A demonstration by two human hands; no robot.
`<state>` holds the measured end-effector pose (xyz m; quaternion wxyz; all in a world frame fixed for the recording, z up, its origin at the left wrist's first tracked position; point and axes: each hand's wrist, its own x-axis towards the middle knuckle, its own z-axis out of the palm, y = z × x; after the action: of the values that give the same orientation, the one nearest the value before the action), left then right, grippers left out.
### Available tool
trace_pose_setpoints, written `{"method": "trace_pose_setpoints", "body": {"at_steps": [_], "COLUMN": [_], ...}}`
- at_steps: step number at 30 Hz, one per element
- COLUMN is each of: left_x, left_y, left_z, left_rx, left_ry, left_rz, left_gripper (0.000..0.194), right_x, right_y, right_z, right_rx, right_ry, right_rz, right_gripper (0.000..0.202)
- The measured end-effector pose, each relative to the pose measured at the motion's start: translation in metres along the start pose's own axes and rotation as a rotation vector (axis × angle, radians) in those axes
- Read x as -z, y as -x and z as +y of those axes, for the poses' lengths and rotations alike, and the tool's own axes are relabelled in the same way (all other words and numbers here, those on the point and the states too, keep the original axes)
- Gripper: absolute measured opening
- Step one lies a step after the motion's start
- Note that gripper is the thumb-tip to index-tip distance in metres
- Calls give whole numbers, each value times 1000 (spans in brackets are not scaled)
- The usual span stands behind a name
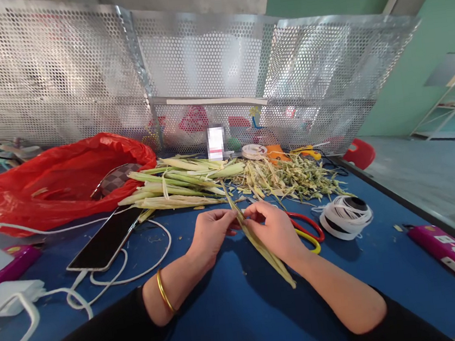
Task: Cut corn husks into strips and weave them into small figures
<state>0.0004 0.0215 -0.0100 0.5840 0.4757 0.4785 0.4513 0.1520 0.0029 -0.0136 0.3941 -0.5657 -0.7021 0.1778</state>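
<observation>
the left hand [212, 232] is being held with its fingertips closed on a long, pale green leaf [263, 248], and the same leaf is being pinched by the right hand [273, 231] just beside it. the leaf is being held at a slant over the near middle of the blue table [228, 318], its lower end pointing near and right, its upper end reaching the plant matter beyond. a pile of leaves [180, 189] is lying beyond the left hand, and a heap of shredded scraps [294, 176] is lying to its right. scissor-like red and yellow loops [320, 232] are being partly hidden by the right hand, with a spool of white cord [345, 217] standing farther right. to the left, a dark-screened phone [104, 242] is lying before an open red bag [64, 183].
</observation>
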Motion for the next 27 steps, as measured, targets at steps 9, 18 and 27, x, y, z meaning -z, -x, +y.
{"method": "trace_pose_setpoints", "body": {"at_steps": [9, 18, 27], "left_x": [1, 3, 6], "left_y": [0, -3, -8], "left_z": [0, 1, -2], "left_rx": [-25, -53, -52], "left_ry": [30, 122, 155], "left_rz": [-63, -187, -261], "left_gripper": [28, 25, 26], "right_x": [1, 4, 0], "right_y": [-1, -4, -4], "right_z": [-3, -6, -3], "right_rx": [-12, -142, -229], "right_ry": [-43, -359, -576], "right_rz": [-61, -132, 7], "right_gripper": [7, 16, 18]}}
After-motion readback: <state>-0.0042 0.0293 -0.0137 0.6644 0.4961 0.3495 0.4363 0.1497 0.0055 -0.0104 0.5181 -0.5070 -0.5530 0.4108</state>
